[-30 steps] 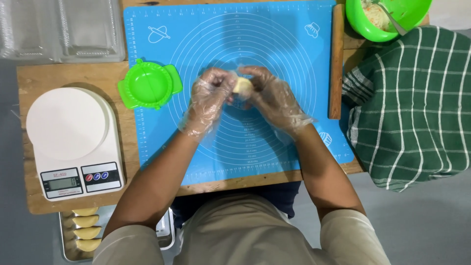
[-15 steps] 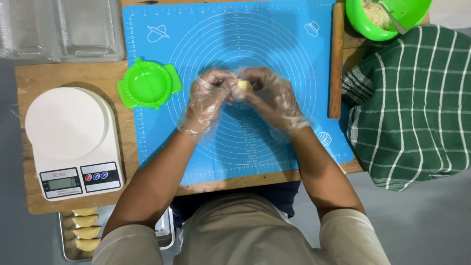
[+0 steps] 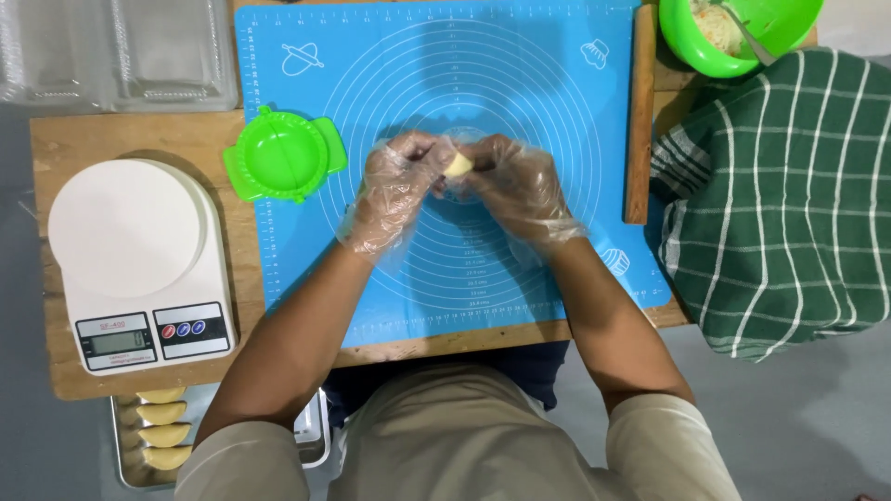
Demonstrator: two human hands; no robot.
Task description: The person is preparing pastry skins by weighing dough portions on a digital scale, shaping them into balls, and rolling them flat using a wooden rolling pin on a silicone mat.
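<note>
Both hands wear thin clear plastic gloves and meet over the middle of a blue silicone pastry mat (image 3: 557,83). A small pale yellow piece of dough (image 3: 458,165) is pinched between the fingertips of my left hand (image 3: 394,190) and my right hand (image 3: 515,186), a little above the mat. A green hinged dumpling press (image 3: 283,155) lies open on the mat's left edge, just left of my left hand.
A white kitchen scale (image 3: 130,246) sits on the wooden board at left. A green bowl of filling (image 3: 738,32) stands at top right, above a green checked cloth (image 3: 780,195). Clear plastic boxes (image 3: 116,51) lie top left. A metal tray (image 3: 162,436) of folded pastries sits below.
The hands have stayed in place over the mat; the fingers have shifted slightly around the dough piece, turning it between them.
</note>
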